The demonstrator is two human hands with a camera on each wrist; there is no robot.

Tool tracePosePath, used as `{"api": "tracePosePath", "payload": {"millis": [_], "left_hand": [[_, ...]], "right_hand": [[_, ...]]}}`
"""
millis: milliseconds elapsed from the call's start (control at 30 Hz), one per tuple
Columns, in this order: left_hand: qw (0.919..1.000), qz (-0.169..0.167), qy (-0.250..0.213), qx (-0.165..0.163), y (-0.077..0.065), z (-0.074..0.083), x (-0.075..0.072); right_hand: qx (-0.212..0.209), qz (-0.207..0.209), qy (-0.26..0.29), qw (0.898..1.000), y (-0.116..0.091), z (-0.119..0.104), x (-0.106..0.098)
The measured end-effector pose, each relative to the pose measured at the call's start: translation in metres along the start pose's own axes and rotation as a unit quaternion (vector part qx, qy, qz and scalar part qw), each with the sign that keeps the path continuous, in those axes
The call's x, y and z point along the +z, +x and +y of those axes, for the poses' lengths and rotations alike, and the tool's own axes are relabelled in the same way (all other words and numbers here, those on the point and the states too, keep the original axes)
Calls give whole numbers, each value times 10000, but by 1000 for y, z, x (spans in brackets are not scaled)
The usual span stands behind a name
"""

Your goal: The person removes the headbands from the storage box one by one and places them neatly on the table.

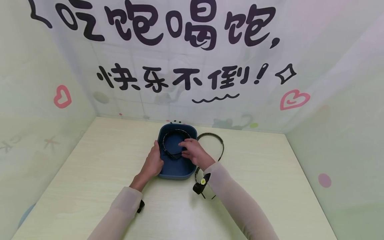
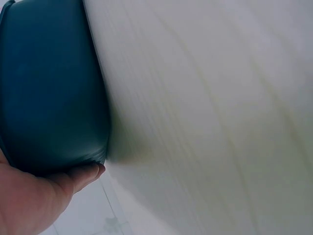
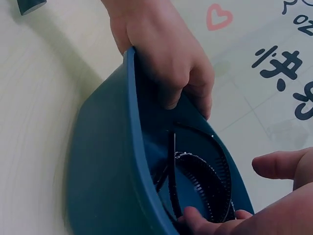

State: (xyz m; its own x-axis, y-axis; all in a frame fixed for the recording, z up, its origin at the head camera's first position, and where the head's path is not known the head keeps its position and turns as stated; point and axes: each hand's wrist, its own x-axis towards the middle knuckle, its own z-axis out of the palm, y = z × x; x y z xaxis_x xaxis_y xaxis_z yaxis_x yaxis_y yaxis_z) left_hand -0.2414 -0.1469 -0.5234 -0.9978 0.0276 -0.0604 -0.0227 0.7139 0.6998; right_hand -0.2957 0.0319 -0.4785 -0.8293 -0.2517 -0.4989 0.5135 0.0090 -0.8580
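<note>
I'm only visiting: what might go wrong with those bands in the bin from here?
The bands overlap in the bin, so lifting one with the right hand may drag another along. The right arm crosses over a loose band beside the bin and might sweep it aside. The left hand holds just one side, so a tug could tip the bin.

From afar I view the arms' attire — a plain pale-beige left sleeve (image 1: 116, 212), a matching right sleeve (image 1: 240, 200), a small black left wrist unit (image 1: 140, 206), and a black right wrist unit (image 1: 198, 188) bearing a round yellow-green disc (image 1: 203, 181).
</note>
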Motion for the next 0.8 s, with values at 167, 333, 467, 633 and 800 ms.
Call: {"api": "tracePosePath", "payload": {"millis": [167, 333, 467, 633, 800], "left_hand": [[10000, -1, 52, -11, 0, 1, 0], [10000, 9, 4, 6, 1, 1, 0], [10000, -10, 16, 40, 1, 1, 1], [10000, 0, 87, 9, 1, 3, 0], [9999, 26, 114, -61, 0, 2, 0]], "right_hand": [[167, -175, 91, 9997, 1, -2, -1], [173, -229, 366, 9989, 2, -3, 3], [-98, 69, 342, 9993, 1, -3, 6], [-209, 343, 375, 9985, -2, -4, 7], [-143, 432, 319, 9985, -1, -5, 6]]}}
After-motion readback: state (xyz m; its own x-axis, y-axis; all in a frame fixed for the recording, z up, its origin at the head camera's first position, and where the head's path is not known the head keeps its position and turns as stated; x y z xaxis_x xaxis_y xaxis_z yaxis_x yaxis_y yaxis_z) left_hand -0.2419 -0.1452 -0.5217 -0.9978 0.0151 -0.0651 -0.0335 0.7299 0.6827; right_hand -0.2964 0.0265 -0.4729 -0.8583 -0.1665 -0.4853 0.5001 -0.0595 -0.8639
